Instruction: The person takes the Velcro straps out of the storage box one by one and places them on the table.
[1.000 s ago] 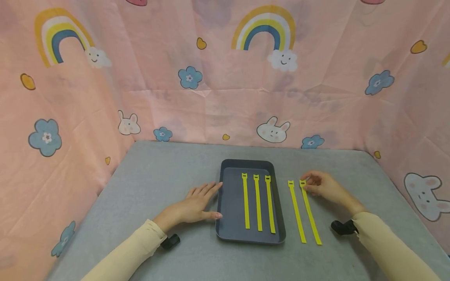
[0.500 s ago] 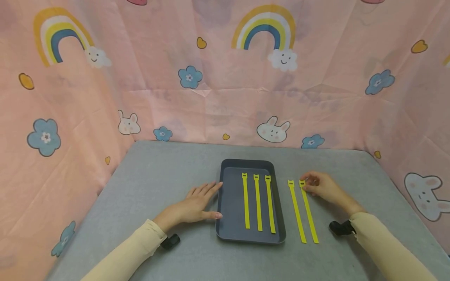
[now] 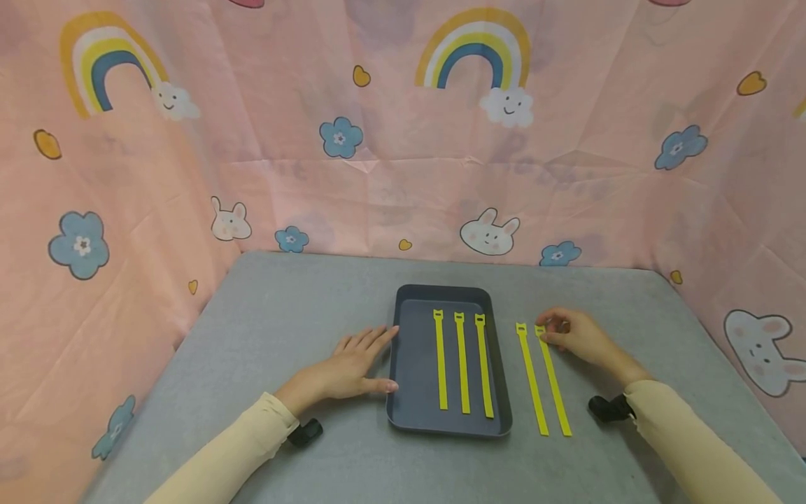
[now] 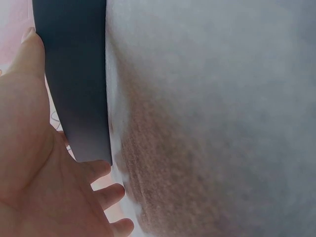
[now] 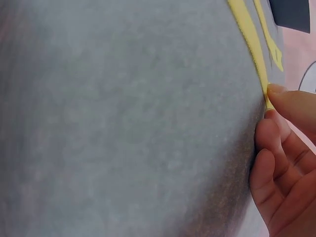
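My right hand pinches the slotted head of a yellow hook-and-loop cable tie between thumb and fingers; in the right wrist view the thumb presses on the end of this tie. Just left of it a second yellow cable tie lies on the table, nearly parallel. My left hand has its fingers spread, with the index finger and thumb against the left rim of a dark grey tray. The left wrist view shows that hand along the outer wall of the tray.
Inside the tray, three yellow cable ties lie side by side in its right half, heads away from me. The grey table ends at a pink printed curtain that stands behind it and along both sides.
The cable tie under my right hand has shifted slightly left and straightened, its near end now closer to the neighbouring tie. My left hand and the tray have not moved.
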The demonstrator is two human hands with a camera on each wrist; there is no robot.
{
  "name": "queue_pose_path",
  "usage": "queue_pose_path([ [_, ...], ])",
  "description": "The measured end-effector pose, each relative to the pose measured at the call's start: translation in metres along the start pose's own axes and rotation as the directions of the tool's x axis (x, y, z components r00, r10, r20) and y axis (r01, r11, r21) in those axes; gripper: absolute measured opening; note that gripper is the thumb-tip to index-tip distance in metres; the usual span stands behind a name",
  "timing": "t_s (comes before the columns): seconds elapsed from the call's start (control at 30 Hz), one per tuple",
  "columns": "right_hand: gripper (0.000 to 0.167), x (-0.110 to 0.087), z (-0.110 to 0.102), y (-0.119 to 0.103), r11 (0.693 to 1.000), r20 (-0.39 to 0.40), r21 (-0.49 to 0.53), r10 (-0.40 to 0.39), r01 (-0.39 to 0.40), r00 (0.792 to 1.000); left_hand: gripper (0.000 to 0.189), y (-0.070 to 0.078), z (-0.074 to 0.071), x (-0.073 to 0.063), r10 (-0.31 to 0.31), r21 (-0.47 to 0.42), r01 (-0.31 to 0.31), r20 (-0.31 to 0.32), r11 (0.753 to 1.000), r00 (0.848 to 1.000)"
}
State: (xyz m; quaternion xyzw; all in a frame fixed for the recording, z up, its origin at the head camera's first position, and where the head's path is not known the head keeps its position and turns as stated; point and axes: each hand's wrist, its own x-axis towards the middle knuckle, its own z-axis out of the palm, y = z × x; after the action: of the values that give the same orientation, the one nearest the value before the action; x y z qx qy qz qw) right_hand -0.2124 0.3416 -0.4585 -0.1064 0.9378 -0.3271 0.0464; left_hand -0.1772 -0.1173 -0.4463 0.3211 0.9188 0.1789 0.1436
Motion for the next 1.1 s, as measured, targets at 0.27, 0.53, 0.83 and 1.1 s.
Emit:
queue_pose_path([
  [0.27, 0.021, 0.000, -0.003, -0.003, 1.000, 0.000, 0.009, 0.000, 0.000, 1.000, 0.096, 0.001, -0.001, 0.000, -0.003, 0.007, 0.003, -0.002, 1.000, 1.000],
  [0.53, 0.026, 0.002, -0.017, -0.015, 0.999, -0.006, -0.034, 0.017, -0.017, 1.000, 0.097, 0.002, -0.001, -0.001, -0.006, 0.008, 0.006, 0.003, 1.000, 1.000],
  [0.83, 0.025, 0.008, -0.029, -0.047, 0.993, -0.040, -0.113, -0.027, 0.023, 0.999, 0.098, 0.002, -0.003, -0.001, -0.012, 0.005, 0.012, 0.010, 1.000, 1.000],
  [1.1, 0.025, 0.014, -0.023, -0.074, 0.993, -0.050, -0.114, -0.032, 0.026, 0.998, 0.098, 0.002, -0.002, -0.001, -0.010, 0.003, 0.010, 0.009, 1.000, 1.000],
])
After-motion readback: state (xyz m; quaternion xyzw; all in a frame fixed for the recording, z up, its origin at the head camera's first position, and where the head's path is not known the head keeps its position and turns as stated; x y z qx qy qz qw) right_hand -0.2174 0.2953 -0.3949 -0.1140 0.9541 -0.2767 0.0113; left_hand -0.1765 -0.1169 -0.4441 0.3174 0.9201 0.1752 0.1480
